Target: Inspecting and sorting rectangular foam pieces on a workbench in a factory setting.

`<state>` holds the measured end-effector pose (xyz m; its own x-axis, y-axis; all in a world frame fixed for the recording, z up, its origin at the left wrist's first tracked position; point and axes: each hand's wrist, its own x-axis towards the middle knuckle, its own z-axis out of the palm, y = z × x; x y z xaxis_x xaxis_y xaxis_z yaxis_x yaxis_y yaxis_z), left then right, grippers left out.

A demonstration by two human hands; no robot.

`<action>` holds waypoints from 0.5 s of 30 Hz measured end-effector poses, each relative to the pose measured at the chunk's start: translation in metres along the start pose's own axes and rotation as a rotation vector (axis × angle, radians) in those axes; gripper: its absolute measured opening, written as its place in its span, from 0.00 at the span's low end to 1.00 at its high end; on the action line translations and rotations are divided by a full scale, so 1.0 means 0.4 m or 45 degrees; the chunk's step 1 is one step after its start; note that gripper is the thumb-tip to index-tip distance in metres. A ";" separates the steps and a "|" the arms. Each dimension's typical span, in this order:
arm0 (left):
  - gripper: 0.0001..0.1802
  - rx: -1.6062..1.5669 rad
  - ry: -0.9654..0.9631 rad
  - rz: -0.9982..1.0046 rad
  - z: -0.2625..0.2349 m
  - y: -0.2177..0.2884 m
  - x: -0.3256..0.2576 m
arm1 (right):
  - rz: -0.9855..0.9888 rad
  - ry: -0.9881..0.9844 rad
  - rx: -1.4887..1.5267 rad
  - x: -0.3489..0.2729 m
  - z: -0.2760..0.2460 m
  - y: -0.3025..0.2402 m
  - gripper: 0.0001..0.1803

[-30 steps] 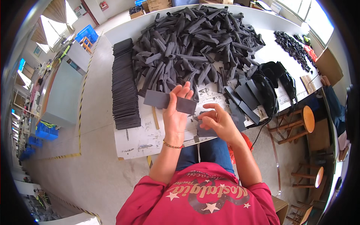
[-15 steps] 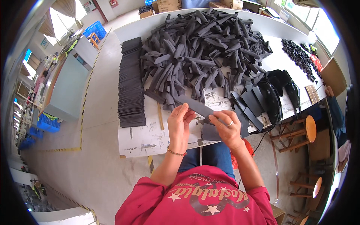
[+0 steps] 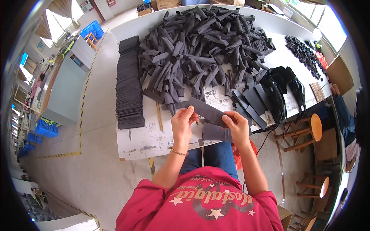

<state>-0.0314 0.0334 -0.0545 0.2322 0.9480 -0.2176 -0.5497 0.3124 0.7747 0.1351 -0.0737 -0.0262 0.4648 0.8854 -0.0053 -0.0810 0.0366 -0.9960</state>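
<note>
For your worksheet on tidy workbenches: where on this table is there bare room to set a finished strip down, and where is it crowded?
Bare room: the paper-covered table front, between the flat stack and the left hand; also the far right corner between the big pile of dark strips and the small black pieces. Crowded: under the pile, and beside the right hand near the black straps.

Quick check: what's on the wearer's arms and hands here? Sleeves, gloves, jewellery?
Both hands are bare, no gloves. The left hand has a thin gold-coloured bracelet at the wrist. The right hand has nothing visible at the wrist; a ring is too small to tell. Forearms are uncovered. The red shirt, with short sleeves ending near the elbows, has a pale star-and-lettering print across it.
</note>
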 end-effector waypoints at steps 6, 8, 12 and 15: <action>0.07 -0.011 -0.113 -0.006 0.005 0.011 0.004 | 0.086 0.059 0.080 0.027 -0.026 -0.018 0.12; 0.07 -0.024 -0.201 -0.002 0.014 0.008 0.012 | 0.036 0.080 0.111 0.040 -0.045 -0.019 0.10; 0.10 0.145 -0.413 -0.188 0.023 -0.008 0.008 | 0.030 0.246 -0.005 0.031 -0.098 -0.031 0.07; 0.10 0.376 -0.388 -0.087 -0.011 -0.046 0.031 | 0.108 0.276 -0.106 0.003 -0.175 0.010 0.07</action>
<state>-0.0219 0.0397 -0.0739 0.5108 0.8508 -0.1233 -0.2816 0.3011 0.9111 0.1973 -0.1050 -0.0365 0.6386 0.7631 -0.0991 -0.0589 -0.0799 -0.9951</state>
